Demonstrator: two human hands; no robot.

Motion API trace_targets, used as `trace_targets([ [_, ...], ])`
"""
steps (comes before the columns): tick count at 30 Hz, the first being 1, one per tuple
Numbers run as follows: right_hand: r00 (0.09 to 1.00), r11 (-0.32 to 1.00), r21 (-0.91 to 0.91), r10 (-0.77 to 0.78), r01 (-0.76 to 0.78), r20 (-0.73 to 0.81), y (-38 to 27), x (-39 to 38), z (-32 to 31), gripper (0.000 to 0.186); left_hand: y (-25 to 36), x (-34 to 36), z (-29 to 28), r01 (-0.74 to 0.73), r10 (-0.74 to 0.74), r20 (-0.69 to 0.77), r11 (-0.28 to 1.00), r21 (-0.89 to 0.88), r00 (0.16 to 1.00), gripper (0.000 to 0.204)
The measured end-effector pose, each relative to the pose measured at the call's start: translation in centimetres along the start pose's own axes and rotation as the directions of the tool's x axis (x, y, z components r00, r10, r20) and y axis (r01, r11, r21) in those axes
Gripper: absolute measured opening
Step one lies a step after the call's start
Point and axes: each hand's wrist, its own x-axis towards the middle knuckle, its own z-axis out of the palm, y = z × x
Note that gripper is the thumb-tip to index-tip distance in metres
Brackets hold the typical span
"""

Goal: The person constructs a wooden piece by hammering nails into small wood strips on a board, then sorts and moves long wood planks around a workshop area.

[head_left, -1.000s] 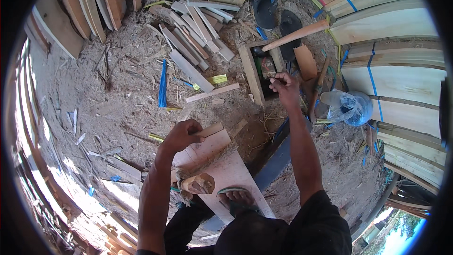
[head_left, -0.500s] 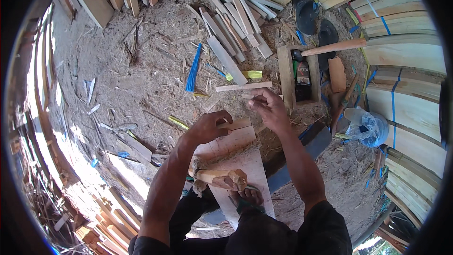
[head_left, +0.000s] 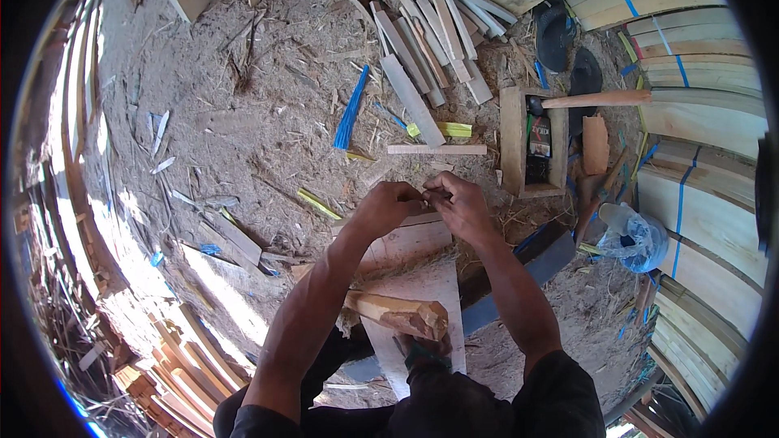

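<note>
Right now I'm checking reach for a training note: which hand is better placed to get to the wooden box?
Probably the right hand: it is nearer the wooden box, which stands ahead and to its right. The left hand, farther off, would likely have to reach past the right.

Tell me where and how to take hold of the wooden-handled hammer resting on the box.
Probably best mid-handle, from above, with the right hand. The long wooden handle juts past the right wall of the wooden box, uncovered, while the dark head sits within the box. The handle's free end looks close to the stacked planks, likely leaving less finger room there.
</note>
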Motion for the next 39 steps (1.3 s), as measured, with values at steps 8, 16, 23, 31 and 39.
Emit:
trace_targets([
  [8, 0.983, 0.953, -0.244, -0.161, 0.178, 0.088, -1.1, 2.7, -3.9, 0.030, -0.7, 0.3, 1.0, 0.086, -0.086, -0.003, 0.994, 0.070, 0.996, 0.024],
  [16, 0.995, -0.042, -0.996, -0.049, -0.084, -0.082, -0.5, 9.3, -25.4, 0.028, 0.5, 0.7, 1.6, 0.146, -0.146, -0.012, 0.986, 0.083, 0.989, 0.025],
  [23, 0.995, 0.236, -0.971, 0.095, 0.017, 0.041, -7.3, 4.2, -27.4, 0.022, 0.4, 0.3, 1.8, 0.147, -0.147, -0.043, 0.989, 0.011, 0.988, 0.024],
  [31, 0.650, 0.795, -0.422, 0.602, -0.435, 0.463, -16.2, 1.7, -14.9, 0.044, 0.1, 0.2, 1.5, 0.163, -0.161, -0.066, 0.986, 0.019, 0.985, 0.024],
  [39, 0.788, 0.884, -0.394, 0.422, -0.250, 0.447, -17.4, 5.4, -10.9, 0.065, 1.1, 0.2, 1.1, 0.223, -0.223, -0.023, 0.975, -0.001, 0.975, 0.021],
])
